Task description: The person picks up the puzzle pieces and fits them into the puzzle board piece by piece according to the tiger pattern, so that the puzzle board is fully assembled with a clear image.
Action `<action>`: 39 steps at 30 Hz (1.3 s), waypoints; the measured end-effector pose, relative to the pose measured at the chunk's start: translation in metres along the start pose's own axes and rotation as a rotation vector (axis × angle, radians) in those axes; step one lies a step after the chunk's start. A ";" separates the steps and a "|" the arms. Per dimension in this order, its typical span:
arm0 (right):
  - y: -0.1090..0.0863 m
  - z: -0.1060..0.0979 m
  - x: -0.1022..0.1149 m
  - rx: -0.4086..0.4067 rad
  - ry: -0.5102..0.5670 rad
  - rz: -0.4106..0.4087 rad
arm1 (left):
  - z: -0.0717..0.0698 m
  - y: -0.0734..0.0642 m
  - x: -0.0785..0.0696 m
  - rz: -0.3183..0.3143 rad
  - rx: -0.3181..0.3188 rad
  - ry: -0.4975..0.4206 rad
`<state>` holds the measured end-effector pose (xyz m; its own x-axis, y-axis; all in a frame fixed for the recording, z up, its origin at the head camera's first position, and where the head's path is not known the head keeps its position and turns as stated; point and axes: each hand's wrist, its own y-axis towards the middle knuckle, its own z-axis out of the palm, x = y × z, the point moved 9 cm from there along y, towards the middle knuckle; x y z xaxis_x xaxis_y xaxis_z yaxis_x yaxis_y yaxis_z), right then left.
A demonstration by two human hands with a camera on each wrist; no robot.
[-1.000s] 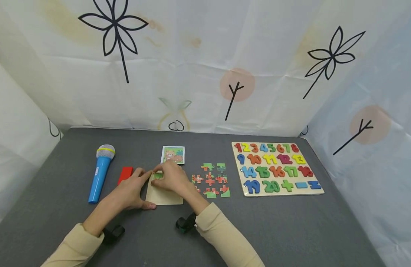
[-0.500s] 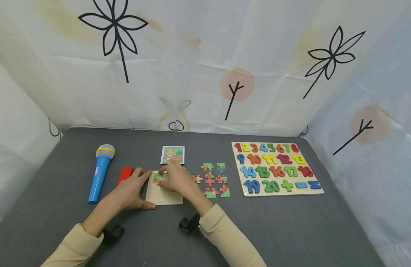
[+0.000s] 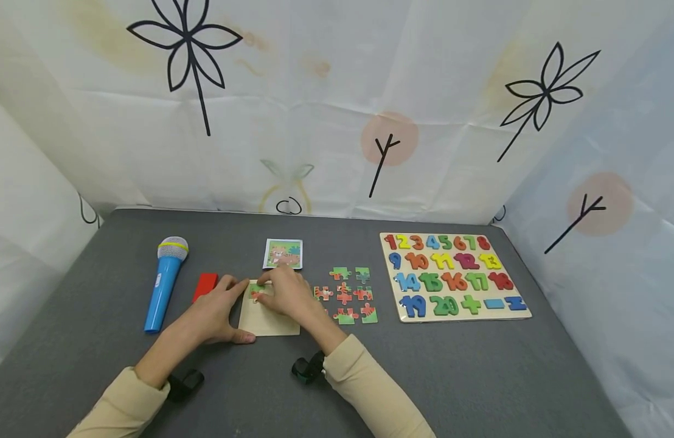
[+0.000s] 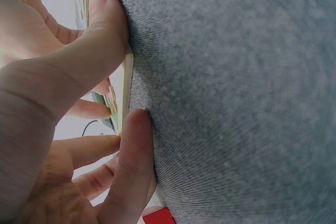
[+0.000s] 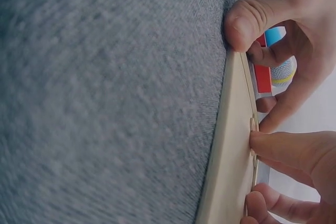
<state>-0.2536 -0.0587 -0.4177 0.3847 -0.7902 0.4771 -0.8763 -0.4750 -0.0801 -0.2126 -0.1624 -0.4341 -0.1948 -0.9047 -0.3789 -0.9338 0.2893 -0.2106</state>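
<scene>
In the head view a square wooden puzzle board [image 3: 268,322] lies between both hands. My left hand [image 3: 219,311] holds its left side, thumb near the lower corner and fingers near the upper one. With thumb and fingertips, my right hand [image 3: 290,296] pinches a green and red jigsaw piece [image 3: 256,290] at the board's upper left; the hand partly hides it. The right wrist view shows that piece [image 5: 253,125] edge-on, against the board's surface. Several loose jigsaw pieces [image 3: 344,295] lie right of the board. A picture card [image 3: 283,253] with animals lies behind it.
A blue toy microphone [image 3: 167,283] and a red block [image 3: 207,285] are on the left of the grey table [image 3: 452,377]. On the right lies a number puzzle board [image 3: 390,292] with coloured numerals. White printed cloth [image 3: 315,91] surrounds the table's back and sides.
My right hand moved slightly right, then a little back left, uncovering more of the jigsaw piece, which shifted slightly on the board. My left hand has stayed still.
</scene>
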 end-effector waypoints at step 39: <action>-0.016 -0.055 -0.055 -0.094 0.060 -0.001 | 0.000 0.000 -0.002 0.007 -0.006 -0.005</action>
<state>-0.2769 0.0135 -0.3942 0.3698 -0.7636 0.5293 -0.9005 -0.4349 0.0016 -0.2128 -0.1607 -0.4331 -0.1997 -0.9012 -0.3847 -0.9341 0.2937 -0.2031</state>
